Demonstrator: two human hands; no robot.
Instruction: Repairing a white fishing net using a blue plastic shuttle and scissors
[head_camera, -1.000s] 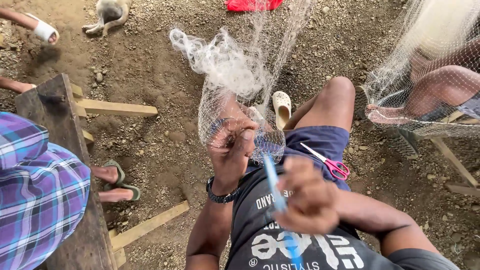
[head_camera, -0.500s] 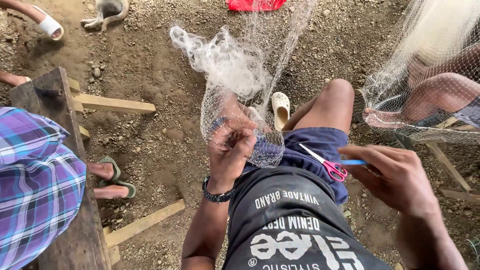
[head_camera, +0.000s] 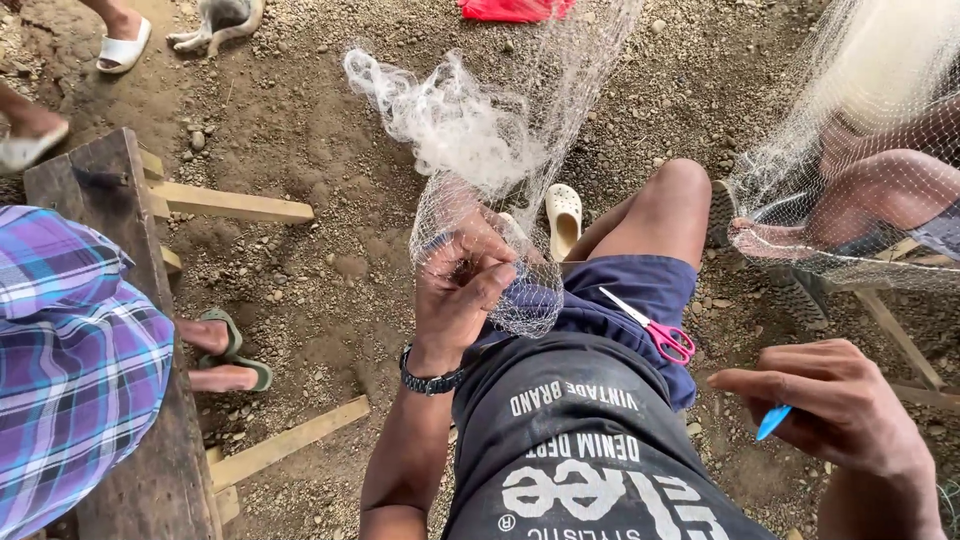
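I sit over bare dirt with a white fishing net (head_camera: 470, 140) draped up from my lap. My left hand (head_camera: 462, 285) pinches a bunch of the net's mesh just above my left thigh; a dark watch sits on that wrist. My right hand (head_camera: 835, 405) is out at the lower right, closed on a blue netting needle (head_camera: 772, 421) whose tip pokes out below the fingers. Pink-handled scissors (head_camera: 650, 328) lie on my blue shorts between the two hands.
A person in a plaid shirt (head_camera: 70, 350) sits on a dark wooden bench (head_camera: 120, 200) at left, feet in green sandals. Another person's legs under more net (head_camera: 860, 190) are at right. A cream clog (head_camera: 563, 215) lies on the ground.
My right hand has swung from the front of my chest out to the lower right, pulling the blue needle away from the net. The left hand has kept its pinch on the mesh.
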